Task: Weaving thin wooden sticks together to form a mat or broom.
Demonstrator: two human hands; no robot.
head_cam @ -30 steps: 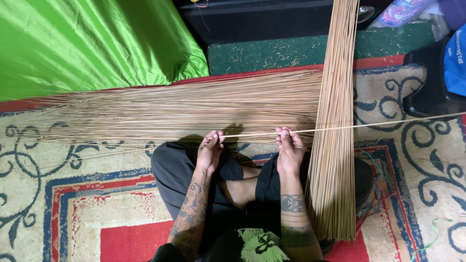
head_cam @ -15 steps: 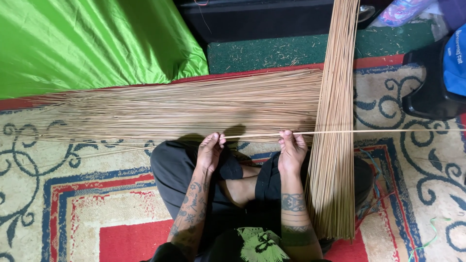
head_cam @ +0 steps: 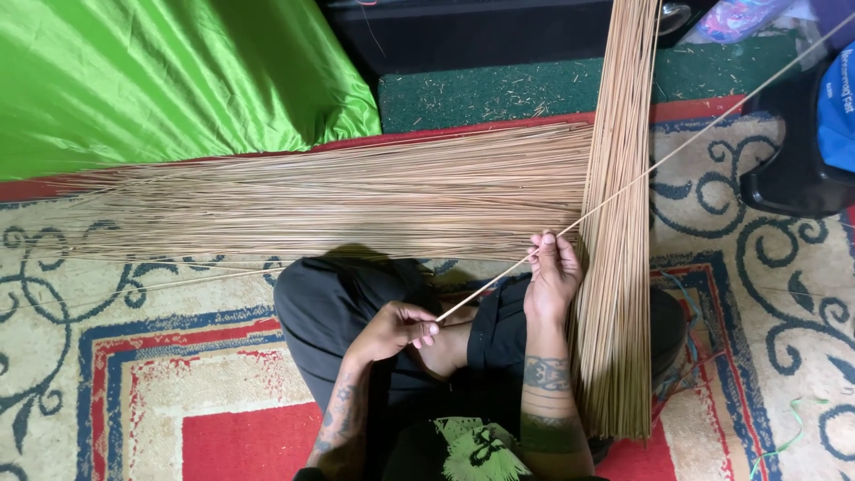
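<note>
I sit cross-legged on a patterned rug. My left hand [head_cam: 394,328] pinches the near end of one long thin pale stick [head_cam: 641,174] above my lap. The stick slants up to the right, over an upright band of sticks [head_cam: 619,223]. My right hand [head_cam: 552,274] grips the same stick further along, at the left edge of that upright band. A wide sheet of sticks [head_cam: 356,191] lies flat across the rug in front of me, running leftwards under the upright band.
A bright green cloth [head_cam: 160,76] covers the far left. Dark furniture [head_cam: 481,31] and a green mat [head_cam: 499,89] lie behind the sticks. A black object [head_cam: 793,169] and something blue [head_cam: 837,107] sit at the right. Thin loose sticks lie on the rug [head_cam: 142,374] to my left.
The single stick lay level across the weave; now it slants up to the right. My left hand has dropped towards my lap with its near end, and my right hand has shifted right.
</note>
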